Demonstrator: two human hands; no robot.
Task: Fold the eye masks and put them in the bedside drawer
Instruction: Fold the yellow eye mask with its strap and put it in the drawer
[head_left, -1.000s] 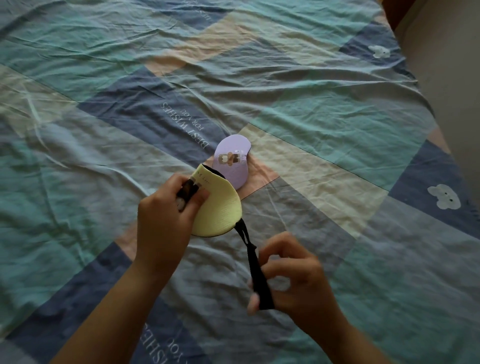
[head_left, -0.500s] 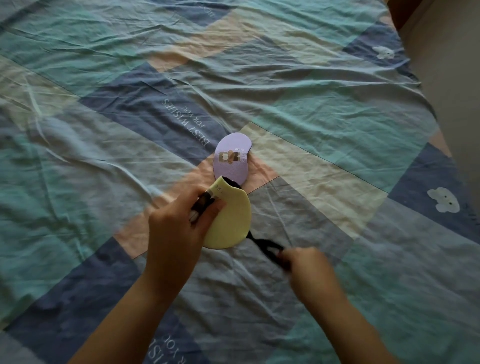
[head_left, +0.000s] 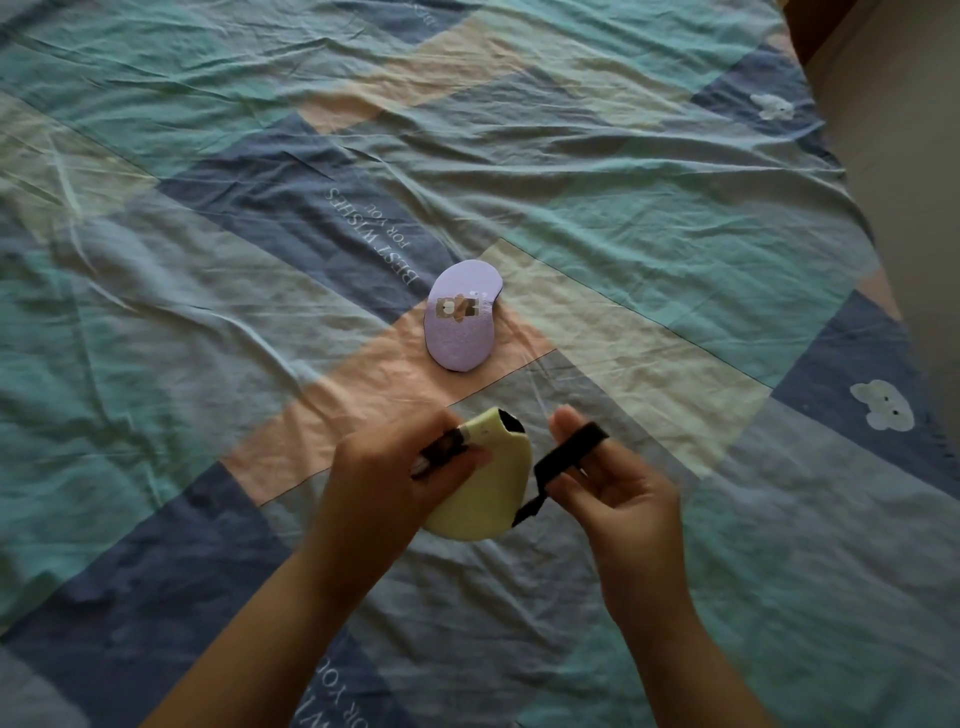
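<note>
A pale yellow eye mask (head_left: 488, 493), folded in half, is held just above the bed by my left hand (head_left: 384, 483), which pinches its upper edge together with one end of the black strap. My right hand (head_left: 618, 483) holds the black elastic strap (head_left: 563, 457), looped over its fingers beside the mask's right edge. A purple eye mask (head_left: 460, 319) with a small bear print lies folded on the bedsheet just beyond the hands. No drawer is in view.
A wrinkled patchwork bedsheet (head_left: 260, 260) in teal, blue, peach and cream covers the bed. The bed's right edge runs along a beige floor (head_left: 914, 182). A dark wooden corner shows at the top right.
My right hand has come up from low beside the mask, bringing the strap up to the mask's right edge. Both hands and the yellow mask sit lower in view, farther from the purple mask.
</note>
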